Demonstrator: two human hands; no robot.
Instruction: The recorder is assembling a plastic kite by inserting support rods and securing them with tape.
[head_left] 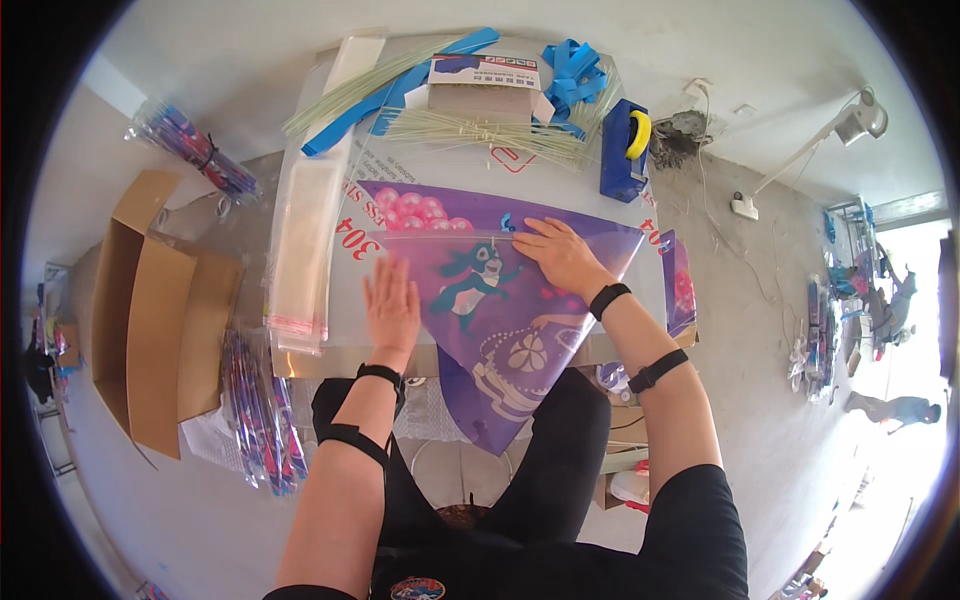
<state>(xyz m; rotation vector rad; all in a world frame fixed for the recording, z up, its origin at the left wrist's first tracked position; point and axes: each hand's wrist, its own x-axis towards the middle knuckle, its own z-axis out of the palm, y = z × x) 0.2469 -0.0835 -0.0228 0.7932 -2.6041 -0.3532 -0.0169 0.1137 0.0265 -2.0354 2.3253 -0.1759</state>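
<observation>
A purple triangular sheet (500, 345) printed with a cartoon animal and pink balloons lies on a small table (350, 160), its point hanging off the near edge over my lap. My left hand (392, 300) rests flat on the sheet's left part, fingers spread. My right hand (560, 255) presses flat on the sheet's upper right, beside a thin stick (440, 232) that lies across it. Neither hand grips anything.
Clear sleeves (305, 240) are stacked at the table's left. Thin pale sticks (480, 130), blue strips (575, 75), a blue tape dispenser (625, 150) and a small box (485, 85) sit at the back. An open cardboard box (150, 310) and packed bundles (260, 410) lie left on the floor.
</observation>
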